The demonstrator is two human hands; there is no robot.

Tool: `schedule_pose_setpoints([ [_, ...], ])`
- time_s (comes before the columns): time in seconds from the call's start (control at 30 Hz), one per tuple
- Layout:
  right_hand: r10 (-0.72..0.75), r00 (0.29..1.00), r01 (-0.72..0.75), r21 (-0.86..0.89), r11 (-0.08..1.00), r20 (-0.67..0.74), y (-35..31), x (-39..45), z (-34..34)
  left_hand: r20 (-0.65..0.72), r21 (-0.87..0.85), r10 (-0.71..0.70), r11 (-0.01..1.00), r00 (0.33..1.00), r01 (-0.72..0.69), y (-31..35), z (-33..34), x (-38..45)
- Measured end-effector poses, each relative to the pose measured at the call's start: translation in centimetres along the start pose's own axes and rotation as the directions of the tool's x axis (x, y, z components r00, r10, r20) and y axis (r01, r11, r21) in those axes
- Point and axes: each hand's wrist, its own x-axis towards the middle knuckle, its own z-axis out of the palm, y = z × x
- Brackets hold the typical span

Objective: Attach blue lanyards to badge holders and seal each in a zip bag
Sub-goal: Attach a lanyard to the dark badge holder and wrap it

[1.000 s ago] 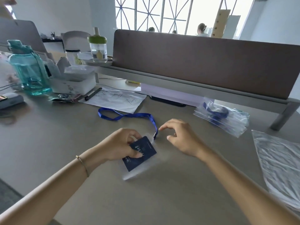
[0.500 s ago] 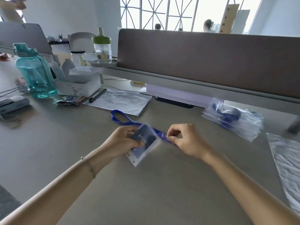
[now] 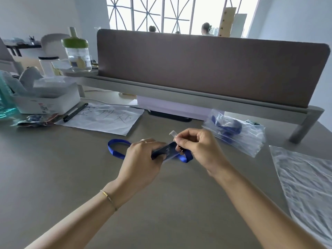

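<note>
A badge holder [image 3: 166, 151] with a dark blue card inside it is held above the grey desk [image 3: 71, 169], seen nearly edge-on. It is gripped at its near end by the left hand [image 3: 142, 159], whose fingers are curled round it. The clear tab at the holder's top is pinched between thumb and forefinger of the right hand [image 3: 199, 150], the other fingers being curled in. A blue lanyard [image 3: 116, 149] is laid on the desk behind the left hand as a loop, and its other end is seen beneath the holder, by the right hand; whether its clip is fastened to the holder cannot be told.

To the right of the hands, near the divider, a pile of clear zip bags [image 3: 237, 132] is stacked, and blue lanyards are seen sealed within them. At the far right edge a crinkled sheet of clear plastic [image 3: 309, 186] is spread flat; what it contains cannot be made out.

At the left, a white box [image 3: 46, 103] is filled with clear plastic wrapping. A clear jar with a green lid [image 3: 78, 53] is set on the raised shelf, with pale contents at its bottom. A teal water bottle [image 3: 5, 97] is cut off by the left edge. A sheet of paper with handwriting [image 3: 106, 119] is laid flat, with a black pen [image 3: 75, 112] on its left corner.
</note>
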Motion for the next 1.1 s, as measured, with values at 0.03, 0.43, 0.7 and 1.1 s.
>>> schedule_pose_setpoints([
  [0.03,0.011,1.000,-0.011,0.011,1.000,0.004,0.0,0.0,0.1,-0.021,-0.003,0.005,1.000,1.000,-0.005,-0.1,-0.1,-0.1],
  [0.43,0.087,0.987,-0.091,0.022,0.996,0.134,0.5,-0.4,1.7,-0.139,-0.017,0.047,0.999,0.989,-0.050,-0.5,-0.9,-0.9],
  [0.7,0.173,0.943,-0.173,-0.028,0.985,0.285,0.2,-0.7,2.1,-0.162,-0.288,-0.178,0.949,0.971,0.126,-0.3,-2.1,-0.4],
  [1.1,0.229,0.859,-0.161,-0.182,0.970,0.459,0.6,-1.4,2.4,0.291,-0.851,-0.565,0.217,0.772,0.479,-2.1,-3.2,0.9],
])
